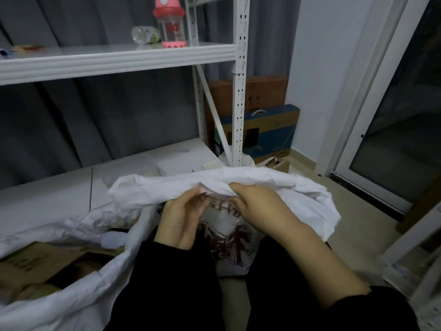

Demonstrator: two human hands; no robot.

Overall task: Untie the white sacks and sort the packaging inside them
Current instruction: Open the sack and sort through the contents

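Note:
A white sack (286, 187) lies crumpled across the middle of the head view, its mouth toward me. My right hand (257, 204) grips the sack's bunched rim from above. My left hand (183, 216) sits just left of it, fingers curled on a thin plastic bag with dark red print (229, 237) that shows inside the sack. A second white sack (78, 292) at the lower left stands open, with brown cardboard packaging (31, 266) inside it.
A white metal shelf rack (239, 91) stands right behind the sack; a pink bottle (170, 22) and a clear jar (143, 35) are on its upper shelf. Brown and blue cartons (269, 130) lean on the wall. A glass door (401, 115) is at right.

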